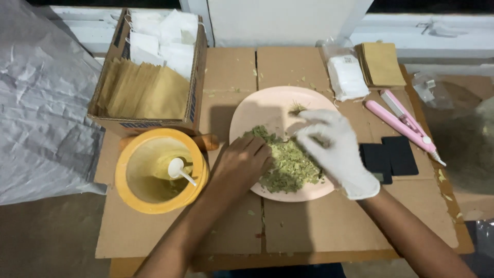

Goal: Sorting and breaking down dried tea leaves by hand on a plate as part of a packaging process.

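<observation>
Working both hands in the heap of dried green leaf flakes (289, 167) on the pale pink plate (257, 110), which sits mid-bench.

Left hand (242, 162), bare: knuckles up, fingers curled into the near-left edge of the heap. Whether that grip holds a pinch I cannot tell; the fingertips are hidden.

Right hand (334, 146), white glove: fingers bent down and drawn toward each other over the far-right side of the heap, with a small tuft of flakes just beyond the fingertips. Looks like a loose pinch, but whether any flakes are in it I cannot see.

Handling, my judgement: flakes are light, dry, brittle and loose. They will crumble under pressure and spill from a slack grip. Best taken in gathered fingertip pinches from the middle of the heap, not the thin edges.

Edges and room: the plate rim is shallow and the heap runs close to the near rim. Stray flakes already lie on the cardboard-covered bench (319, 226). Left: yellow tub (128, 193) with a white spoon (180, 170), just beside the plate. Far left: cardboard box (193, 103) of paper sachets. Right: black squares (388, 157) and a pink sealer tool (404, 126), near the plate. Open cardboard lies nearest me.
</observation>
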